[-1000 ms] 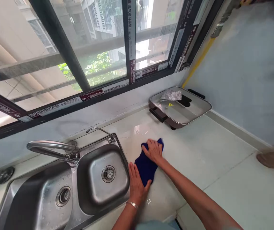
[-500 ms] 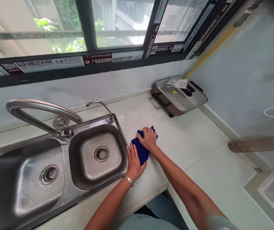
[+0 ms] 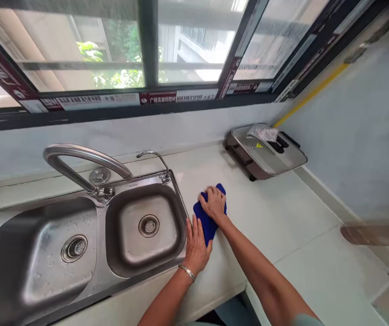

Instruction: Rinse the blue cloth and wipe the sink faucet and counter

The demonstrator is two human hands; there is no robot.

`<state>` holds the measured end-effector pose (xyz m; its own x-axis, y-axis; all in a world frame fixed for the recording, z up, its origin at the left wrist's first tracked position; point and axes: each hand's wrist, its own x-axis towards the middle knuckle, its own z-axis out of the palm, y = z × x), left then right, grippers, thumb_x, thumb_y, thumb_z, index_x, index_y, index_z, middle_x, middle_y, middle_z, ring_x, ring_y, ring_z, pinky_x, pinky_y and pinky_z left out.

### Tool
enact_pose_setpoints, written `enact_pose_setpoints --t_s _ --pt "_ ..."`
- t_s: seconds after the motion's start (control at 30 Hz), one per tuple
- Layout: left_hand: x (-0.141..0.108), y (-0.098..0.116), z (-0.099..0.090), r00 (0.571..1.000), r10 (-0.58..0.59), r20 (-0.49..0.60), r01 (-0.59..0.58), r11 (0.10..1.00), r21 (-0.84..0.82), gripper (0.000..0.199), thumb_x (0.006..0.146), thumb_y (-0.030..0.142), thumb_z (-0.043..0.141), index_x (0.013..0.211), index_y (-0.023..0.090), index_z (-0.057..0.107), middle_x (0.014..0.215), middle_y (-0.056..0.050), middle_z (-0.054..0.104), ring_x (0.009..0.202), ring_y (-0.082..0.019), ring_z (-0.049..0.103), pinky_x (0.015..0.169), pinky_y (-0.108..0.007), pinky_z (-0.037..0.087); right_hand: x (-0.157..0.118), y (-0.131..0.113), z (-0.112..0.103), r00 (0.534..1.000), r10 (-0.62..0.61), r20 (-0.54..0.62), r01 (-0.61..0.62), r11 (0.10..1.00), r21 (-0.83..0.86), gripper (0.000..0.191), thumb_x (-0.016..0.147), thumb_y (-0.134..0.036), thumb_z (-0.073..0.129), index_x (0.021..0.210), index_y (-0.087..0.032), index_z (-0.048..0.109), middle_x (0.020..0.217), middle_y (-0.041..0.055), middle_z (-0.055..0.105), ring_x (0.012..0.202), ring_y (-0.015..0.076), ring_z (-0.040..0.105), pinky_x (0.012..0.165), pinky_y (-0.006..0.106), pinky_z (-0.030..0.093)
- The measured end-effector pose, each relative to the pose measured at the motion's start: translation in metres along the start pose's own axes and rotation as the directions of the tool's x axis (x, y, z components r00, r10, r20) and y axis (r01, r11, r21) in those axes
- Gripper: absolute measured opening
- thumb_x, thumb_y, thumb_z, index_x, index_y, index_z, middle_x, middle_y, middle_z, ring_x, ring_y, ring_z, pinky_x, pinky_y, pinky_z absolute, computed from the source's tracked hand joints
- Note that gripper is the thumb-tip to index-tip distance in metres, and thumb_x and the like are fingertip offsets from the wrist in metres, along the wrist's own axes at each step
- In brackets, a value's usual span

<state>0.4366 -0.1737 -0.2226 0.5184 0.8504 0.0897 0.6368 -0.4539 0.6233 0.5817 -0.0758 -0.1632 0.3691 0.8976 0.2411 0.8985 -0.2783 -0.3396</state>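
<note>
A dark blue cloth (image 3: 208, 226) lies on the white countertop just right of the sink. Pressing down on its upper part is my right hand (image 3: 213, 202), the fingers bent and gripping the fabric. My left hand (image 3: 197, 246) rests flat at the sink's right rim, fingers stretched out. Its thumb side touches the cloth's lower left edge. Under both hands part of the cloth is hidden.
A double steel sink (image 3: 101, 253) with water drops in its left basin is on the left. Over it arches a large faucet (image 3: 88, 156); a small thin tap (image 3: 155, 156) stands at the corner. An electric pan with glass lid (image 3: 265, 154) sits at the back right, below the window.
The camera view has turned slightly, so the scene sits lower and further right. Both hands stay at the cloth; its upper end looks flatter and less bunched under my right hand.
</note>
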Motion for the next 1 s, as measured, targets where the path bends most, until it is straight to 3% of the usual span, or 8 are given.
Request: enact_pose_setpoints --t_s 0.2,0.27,0.47,0.57,0.7,0.73,0.87,1.0 --pt "-0.018 -0.017 0.005 0.998 -0.058 0.032 0.059 0.997 -0.042 0.099 0.086 0.031 0.059 0.156 0.015 -0.009 0.165 -0.021 -0.006 0.151 -0.038 -0.001 0.119 -0.059 0.032 -0.118 0.008 -0.024 0.93 -0.363 0.059 0.359 0.931 0.063 0.017 0.094 -0.035 0.045 0.09 -0.024 0.056 0.089 0.0066 0.063 0.083 0.0213 0.056 0.076 0.036 0.042" --pt "-0.019 -0.013 0.009 0.999 -0.031 0.034 0.031 0.999 0.019 0.093 0.086 0.034 0.06 0.157 0.022 0.001 0.166 -0.018 -0.007 0.151 -0.042 -0.001 0.117 -0.065 0.033 -0.092 0.008 -0.007 0.934 -0.351 0.068 0.349 0.936 0.045 0.02 0.095 -0.035 0.043 0.085 -0.024 0.056 0.076 0.0037 0.06 0.074 0.019 0.055 0.071 0.033 0.042" --pt "-0.013 -0.004 0.005 0.994 -0.11 0.001 0.11 0.994 0.026 0.094 0.086 0.028 0.06 0.157 0.024 -0.001 0.166 -0.015 -0.011 0.151 -0.041 0.004 0.116 -0.062 0.035 0.052 -0.012 0.028 0.984 -0.179 -0.017 0.179 0.984 0.009 0.025 0.094 -0.036 0.043 0.104 -0.018 0.058 0.106 0.0139 0.06 0.104 0.0273 0.055 0.087 0.042 0.042" --pt "-0.009 -0.01 0.005 0.981 -0.193 -0.006 0.192 0.977 -0.092 0.114 0.079 0.035 0.068 0.155 0.016 -0.015 0.166 -0.018 -0.003 0.152 -0.035 0.007 0.121 -0.055 0.033 0.008 -0.008 0.005 0.976 -0.216 0.016 0.215 0.976 0.03 0.023 0.094 -0.04 0.044 0.098 -0.021 0.058 0.1 0.0086 0.062 0.092 0.0216 0.059 0.078 0.035 0.045" --pt "-0.004 -0.014 0.017 0.955 -0.295 -0.016 0.291 0.949 -0.117 0.112 0.082 0.041 0.065 0.154 0.02 -0.018 0.166 -0.016 -0.002 0.151 -0.036 0.013 0.12 -0.052 0.036 -0.081 0.009 -0.017 0.819 -0.559 0.13 0.541 0.828 0.148 0.019 0.092 -0.04 0.048 0.089 -0.025 0.059 0.091 0.0049 0.066 0.079 0.0169 0.06 0.068 0.029 0.044" --pt "-0.002 -0.013 0.018 0.956 -0.292 -0.008 0.289 0.952 -0.101 0.107 0.083 0.041 0.063 0.156 0.021 -0.013 0.166 -0.016 -0.004 0.151 -0.036 0.012 0.12 -0.053 0.035 -0.084 0.008 -0.015 0.837 -0.531 0.131 0.52 0.847 0.109 0.021 0.092 -0.039 0.047 0.084 -0.024 0.059 0.082 0.0039 0.065 0.071 0.0159 0.059 0.064 0.029 0.042" --pt "0.015 -0.01 0.012 0.938 -0.343 0.052 0.346 0.935 -0.072 0.089 0.09 0.038 0.055 0.157 0.016 0.002 0.165 -0.022 -0.009 0.151 -0.038 0.005 0.121 -0.054 0.03 -0.016 -0.015 0.03 0.949 -0.293 0.12 0.297 0.955 -0.014 0.031 0.095 -0.041 0.04 0.093 -0.019 0.062 0.085 0.0092 0.065 0.068 0.0199 0.058 0.061 0.033 0.037" --pt "0.024 -0.011 0.001 0.929 -0.361 0.075 0.367 0.926 -0.09 0.078 0.095 0.035 0.043 0.156 0.008 0.003 0.164 -0.027 0.001 0.152 -0.033 0.006 0.122 -0.05 0.029 0.039 -0.029 0.042 0.947 -0.307 0.095 0.308 0.951 0.008 0.03 0.088 -0.041 0.052 0.107 -0.019 0.06 0.122 0.0126 0.061 0.09 0.0225 0.059 0.074 0.034 0.04"
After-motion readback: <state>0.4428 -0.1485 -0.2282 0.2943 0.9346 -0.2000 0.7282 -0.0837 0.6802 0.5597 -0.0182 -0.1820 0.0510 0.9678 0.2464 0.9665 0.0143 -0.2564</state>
